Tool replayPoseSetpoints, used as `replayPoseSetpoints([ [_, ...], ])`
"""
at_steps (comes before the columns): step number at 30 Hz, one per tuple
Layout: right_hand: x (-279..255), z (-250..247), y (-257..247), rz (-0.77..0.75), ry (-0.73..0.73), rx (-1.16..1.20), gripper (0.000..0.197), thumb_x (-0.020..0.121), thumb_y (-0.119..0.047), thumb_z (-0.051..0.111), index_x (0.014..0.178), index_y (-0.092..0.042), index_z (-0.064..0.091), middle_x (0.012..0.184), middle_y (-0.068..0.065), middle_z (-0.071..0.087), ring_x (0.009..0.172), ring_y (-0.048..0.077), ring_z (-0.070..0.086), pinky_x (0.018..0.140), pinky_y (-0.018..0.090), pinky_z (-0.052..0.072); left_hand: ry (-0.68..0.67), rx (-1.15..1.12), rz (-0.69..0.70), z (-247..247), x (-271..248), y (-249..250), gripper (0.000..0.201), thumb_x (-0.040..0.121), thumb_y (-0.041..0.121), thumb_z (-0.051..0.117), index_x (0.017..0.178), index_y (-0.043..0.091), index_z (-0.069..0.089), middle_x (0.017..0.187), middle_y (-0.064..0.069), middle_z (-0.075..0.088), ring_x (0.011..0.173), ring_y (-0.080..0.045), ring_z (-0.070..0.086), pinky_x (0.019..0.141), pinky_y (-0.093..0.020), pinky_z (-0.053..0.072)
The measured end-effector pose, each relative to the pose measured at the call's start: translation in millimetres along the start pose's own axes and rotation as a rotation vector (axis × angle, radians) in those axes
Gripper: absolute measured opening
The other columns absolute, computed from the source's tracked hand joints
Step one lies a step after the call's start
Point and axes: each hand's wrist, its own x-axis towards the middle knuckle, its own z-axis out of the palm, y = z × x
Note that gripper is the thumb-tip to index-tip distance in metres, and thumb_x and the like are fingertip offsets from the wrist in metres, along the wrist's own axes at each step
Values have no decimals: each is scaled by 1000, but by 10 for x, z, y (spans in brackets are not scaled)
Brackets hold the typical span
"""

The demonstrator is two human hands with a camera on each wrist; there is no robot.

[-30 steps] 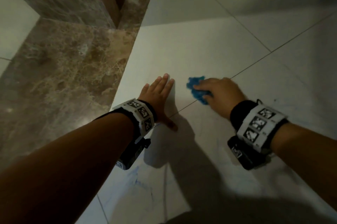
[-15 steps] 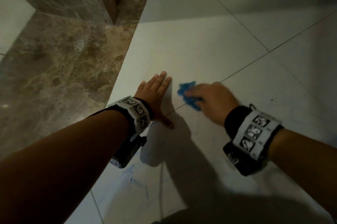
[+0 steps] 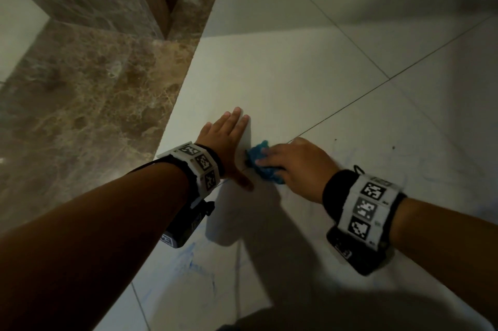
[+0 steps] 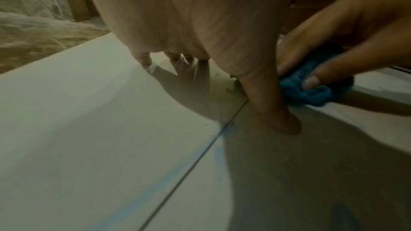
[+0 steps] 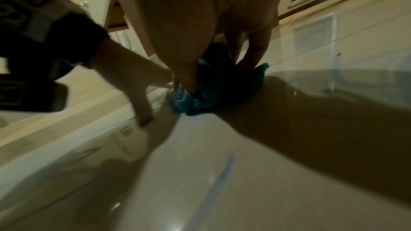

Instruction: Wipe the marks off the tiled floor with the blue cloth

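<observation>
The left hand (image 3: 225, 143) lies spread flat on the tiled floor (image 3: 296, 74), likely bracing. At its 3 o'clock, touching its thumb, the right hand (image 3: 299, 166) pinches the bunched blue cloth (image 3: 258, 158), pressing it down to scrub; blue marks (image 3: 194, 260) remain at 6 o'clock.

text: none legible | wristbands (image 3: 203, 162): coded square markers only, no letters

Left hand (image 4: 200, 24) flat on white tiled floor (image 4: 89, 129), right hand (image 4: 347, 29) pressing blue cloth (image 4: 311, 92), blue marks (image 4: 142, 201) along grout
</observation>
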Motion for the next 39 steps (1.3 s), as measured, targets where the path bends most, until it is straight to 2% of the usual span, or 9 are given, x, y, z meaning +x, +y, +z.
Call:
replayPoseSetpoints([
  [7, 142, -364, 503, 351, 176, 87, 39, 90, -14, 51, 127, -27, 57, 129, 2, 57, 117, 24, 52, 96, 34, 42, -20, -1, 7, -17, -18, -6, 147, 52, 73, 76, 151, 19, -19, 158, -1, -25, 148, -22, -14, 121, -45, 5],
  [13, -73, -13, -36, -27, -15, 36, 43, 88, -15, 54, 126, -35, 56, 136, -11, 51, 111, 24, 50, 95, 35, 41, -29, 2, -8, -27, -12, 11, 148, 52, 73, 76, 150, 18, -20, 158, -2, -26, 147, -22, -15, 121, -45, 6],
  [16, 1, -186, 339, 124, 140, 171, 39, 85, -11, 60, 121, -26, 62, 131, -5, 57, 117, 17, 53, 99, 14, 33, -41, 3, -7, -52, -22, 23, 146, 53, 71, 77, 151, 18, -18, 158, -2, -24, 148, -22, -13, 120, -45, 7],
  [19, -14, -354, 582, 312, 307, 442, 37, 89, 0, 56, 124, -8, 59, 126, 0, 54, 114, 12, 49, 79, -7, 29, -41, -5, -21, -115, -32, 79, 143, 56, 73, 74, 151, 18, -17, 159, -2, -23, 148, -23, -13, 120, -47, 4],
  [24, -142, -61, 148, 81, 79, 35, 38, 88, -16, 56, 121, -33, 60, 131, -9, 56, 105, 24, 53, 94, 31, 41, -19, -15, 48, -174, 48, 345, 143, 58, 74, 73, 150, 18, -21, 158, -2, -26, 147, -24, -17, 117, -47, -3],
  [30, -147, -280, 521, 299, 277, 367, 34, 87, -6, 58, 119, -18, 64, 125, 5, 61, 103, 11, 54, 85, -4, 26, -23, -14, 103, -164, 126, 462, 143, 57, 71, 75, 151, 18, -19, 158, -3, -24, 147, -24, -15, 118, -47, -1],
  [32, -177, -216, 544, 299, 239, 207, 38, 85, -9, 60, 119, -23, 63, 127, 3, 60, 110, 23, 56, 99, 14, 34, -40, 2, 103, -160, 164, 439, 144, 56, 71, 76, 151, 18, -18, 158, -2, -24, 147, -24, -14, 118, -47, 2],
  [34, -248, -53, 347, 187, 165, 82, 38, 86, -14, 58, 121, -30, 62, 129, -3, 58, 104, 30, 55, 96, 32, 40, -58, 32, 98, -145, 188, 427, 145, 55, 70, 77, 151, 19, -19, 158, -1, -26, 147, -23, -15, 118, -47, 2],
  [39, -180, -244, 449, 157, 205, 305, 36, 85, -6, 59, 115, -24, 66, 123, -1, 63, 108, 21, 58, 90, 16, 36, -37, 31, 100, -117, 194, 400, 145, 54, 70, 78, 152, 21, -18, 158, 1, -25, 147, -22, -14, 118, -46, 2],
])
